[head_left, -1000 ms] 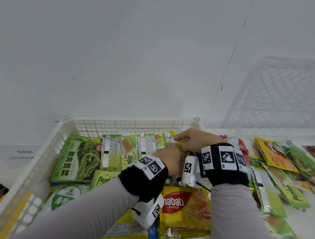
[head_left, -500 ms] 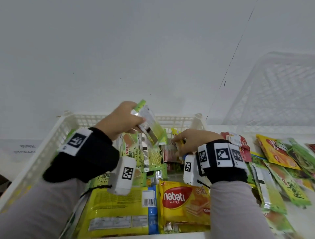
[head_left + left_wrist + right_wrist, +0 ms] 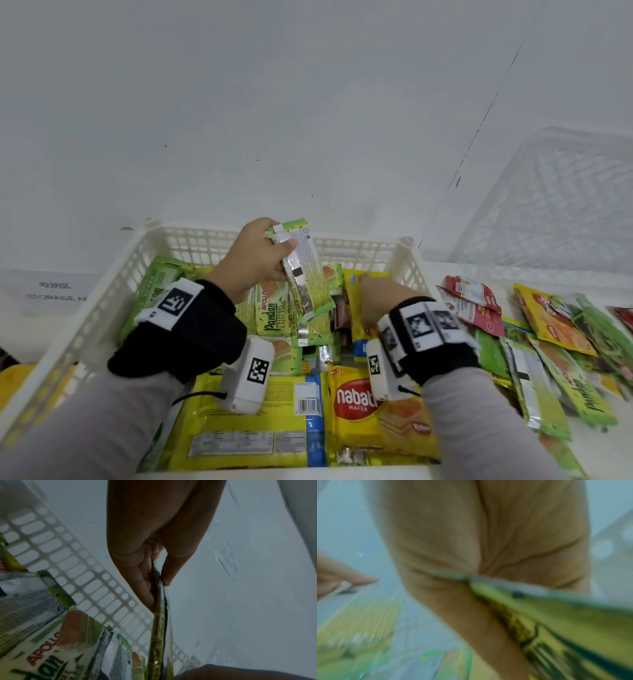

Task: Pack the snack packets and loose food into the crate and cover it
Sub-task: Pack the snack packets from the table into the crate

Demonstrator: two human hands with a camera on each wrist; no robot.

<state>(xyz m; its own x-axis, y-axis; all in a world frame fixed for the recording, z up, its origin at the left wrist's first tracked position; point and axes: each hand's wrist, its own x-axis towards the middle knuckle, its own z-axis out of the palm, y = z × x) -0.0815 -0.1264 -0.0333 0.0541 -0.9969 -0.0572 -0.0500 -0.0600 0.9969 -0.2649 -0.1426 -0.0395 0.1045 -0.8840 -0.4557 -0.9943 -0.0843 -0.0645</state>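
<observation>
2 hands work over 1 white lattice crate (image 3: 102, 301) that fills the lower left and centre of the head view. Across its floor lie 1 green vegetable pouch (image 3: 154, 284) at the far left, several green Pandan cake packets (image 3: 274, 315) (too overlapped for an exact count), 1 large yellow packet (image 3: 246, 428) with a barcode at the bottom, and 1 Nabati wafer packet (image 3: 363, 404) right of it. The left hand (image 3: 253, 260) pinches 1 green-and-silver packet (image 3: 305, 270) by its top end, raised above the crate's middle. The right hand (image 3: 383, 298), lower and to the right, is curled on 1 yellow packet (image 3: 356, 308) standing on edge inside the crate. Further right, a loose pile of red, yellow and green packets (image 3: 548, 335) lies on the white table (image 3: 613, 425). 1 second lattice crate (image 3: 561, 205) leans against the white wall (image 3: 274, 102) at the upper right.

The left wrist view alone shows thumb and fingers (image 3: 145, 588) squeezing the raised packet edge-on. The right wrist view, heavily blurred, shows its packet (image 3: 556, 615) clamped under the palm.
</observation>
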